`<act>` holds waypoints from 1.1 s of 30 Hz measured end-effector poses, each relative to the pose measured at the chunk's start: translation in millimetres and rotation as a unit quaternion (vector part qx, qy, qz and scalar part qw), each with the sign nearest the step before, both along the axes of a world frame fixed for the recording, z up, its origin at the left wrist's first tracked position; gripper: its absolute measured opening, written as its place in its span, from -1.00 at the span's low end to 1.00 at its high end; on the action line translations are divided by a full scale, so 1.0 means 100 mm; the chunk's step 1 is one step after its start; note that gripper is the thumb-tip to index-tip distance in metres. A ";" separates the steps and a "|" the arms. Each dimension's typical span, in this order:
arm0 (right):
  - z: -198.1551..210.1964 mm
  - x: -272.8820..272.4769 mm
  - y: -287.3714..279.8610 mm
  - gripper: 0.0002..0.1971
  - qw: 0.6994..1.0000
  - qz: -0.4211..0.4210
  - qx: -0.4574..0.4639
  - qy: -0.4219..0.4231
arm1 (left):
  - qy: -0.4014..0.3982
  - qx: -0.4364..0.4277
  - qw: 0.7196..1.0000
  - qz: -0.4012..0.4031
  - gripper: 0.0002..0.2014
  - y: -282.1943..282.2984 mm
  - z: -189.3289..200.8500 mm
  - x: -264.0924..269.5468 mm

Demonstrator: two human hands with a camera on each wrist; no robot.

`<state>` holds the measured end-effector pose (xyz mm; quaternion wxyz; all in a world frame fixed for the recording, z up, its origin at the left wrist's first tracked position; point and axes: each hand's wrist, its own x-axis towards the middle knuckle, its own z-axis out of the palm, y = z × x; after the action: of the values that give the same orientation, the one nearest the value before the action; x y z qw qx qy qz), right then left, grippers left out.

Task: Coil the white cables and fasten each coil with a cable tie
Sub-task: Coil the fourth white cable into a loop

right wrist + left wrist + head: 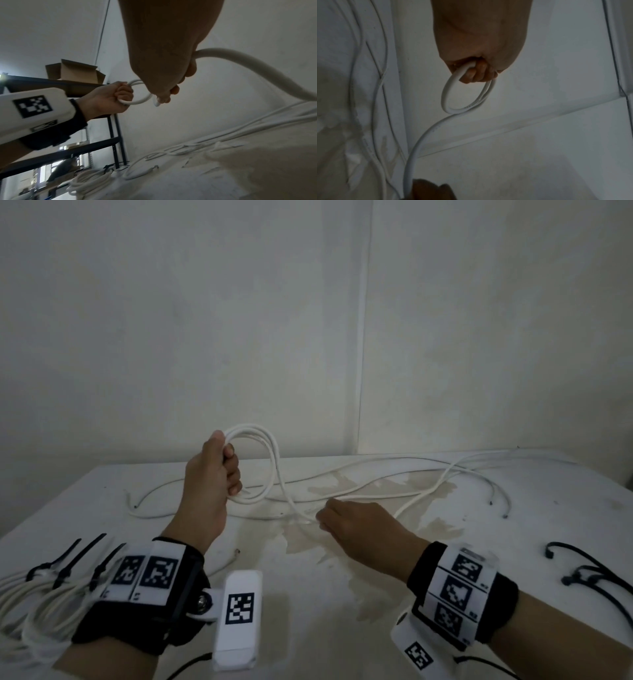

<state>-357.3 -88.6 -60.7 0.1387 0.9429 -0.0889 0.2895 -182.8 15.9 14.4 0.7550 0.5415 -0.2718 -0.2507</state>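
Coiling is under way on one white cable (346,474), the longest thing on the table (342,611): its slack sprawls from 11 to 2 o'clock across the far half, tangled with other loose white runs whose cut ends lie near 10 and 2 o'clock. How many separate cables remain loose I cannot tell.

Finished work sits at 8 o'clock: tied coils (30,601), white loops bundled and cinched by black ties whose tails stick up beside my left wristband. I judge these done, though their count is unclear.

At 4 o'clock lie spare ties (589,573), black and unused, well apart from both hands.

The coil (255,463) in progress stands upright at 12 o'clock, a few loops only. My left hand (212,474) is clenched round its near side, thumb on top; the left wrist view shows fingers (476,75) curled through the loops.

My right hand (356,529), low at the centre, pinches the running cable just beside the table surface; the right wrist view shows the strand leaving my closed fingers (173,93).

Remaining, by my estimate: most of this cable, its tie, then the other loose runs.

Writing: none legible. Wrist units carry black-and-white square markers; tiny print beside them is unreadable.
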 end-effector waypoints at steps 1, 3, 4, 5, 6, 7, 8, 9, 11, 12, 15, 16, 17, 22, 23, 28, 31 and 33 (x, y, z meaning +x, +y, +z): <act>-0.03 0.02 0.02 -0.78 1.000 0.010 -0.013 0.005 | -0.004 0.005 1.000 0.003 -0.67 -0.01 0.00 -0.03; -0.01 0.06 0.07 -0.67 0.999 0.007 -0.023 0.027 | -0.015 0.017 1.000 0.008 -0.67 -0.03 0.01 -0.09; 0.00 0.08 0.11 -0.66 0.999 0.003 -0.031 0.038 | -0.024 0.023 0.999 0.010 -0.67 -0.04 0.01 -0.13; 0.00 0.10 0.14 -0.67 0.998 0.007 -0.042 0.040 | -0.033 0.029 0.999 0.010 -0.67 -0.04 0.01 -0.16; 0.02 0.11 0.16 -0.73 0.998 0.015 -0.051 0.042 | -0.042 0.036 0.998 0.009 -0.67 -0.05 0.01 -0.19; 0.04 0.13 0.17 -0.83 0.997 0.023 -0.058 0.045 | -0.050 0.045 0.998 0.008 -0.66 -0.06 0.00 -0.23; 0.09 0.13 0.20 -0.81 0.997 0.029 -0.058 0.040 | -0.056 0.055 0.997 0.005 -0.66 -0.07 -0.01 -0.26; 0.10 0.16 0.22 -0.69 0.996 0.038 -0.069 0.031 | -0.063 0.068 0.996 0.002 -0.66 -0.08 -0.02 -0.30; 0.18 0.19 0.26 -0.61 0.995 0.055 -0.079 0.016 | -0.088 0.086 0.992 -0.011 -0.66 -0.09 -0.06 -0.40; 0.21 0.21 0.28 -0.64 0.995 0.068 -0.077 0.013 | -0.101 0.088 0.991 -0.019 -0.64 -0.09 -0.09 -0.45; 0.29 0.26 0.28 -0.83 0.988 0.126 -0.083 -0.029 | -0.098 0.085 0.990 -0.051 -0.62 -0.07 -0.14 -0.54; 0.32 0.26 0.28 -0.91 0.986 0.136 -0.085 -0.050 | -0.101 0.089 0.989 -0.065 -0.62 -0.06 -0.16 -0.55; 0.34 0.25 0.27 -0.93 0.984 0.138 -0.087 -0.076 | -0.113 0.103 0.986 -0.073 -0.63 -0.06 -0.16 -0.55; 0.49 0.22 0.20 -0.65 0.980 0.147 -0.028 -0.131 | -0.236 0.171 0.952 -0.100 -0.67 -0.03 -0.21 -0.56; 0.51 0.20 0.16 -0.68 0.981 0.146 -0.010 -0.131 | -0.246 0.185 0.944 -0.117 -0.65 -0.03 -0.22 -0.58; 0.67 0.00 -0.15 -0.70 0.970 0.113 0.139 -0.163 | -0.118 0.197 0.952 -0.204 -0.60 0.04 -0.24 -0.54; 0.65 -0.03 -0.23 -0.62 0.968 0.079 0.181 -0.156 | -0.095 0.184 0.950 -0.232 -0.56 0.05 -0.23 -0.56; 0.63 -0.03 -0.25 -0.67 0.959 0.060 0.230 -0.158 | -0.072 0.171 0.954 -0.237 -0.53 0.04 -0.20 -0.59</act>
<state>-360.4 -113.5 2.4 -0.1148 0.8954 -0.1172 0.4140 -242.2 19.6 -6.0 0.5485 0.5995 -0.3989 -0.4250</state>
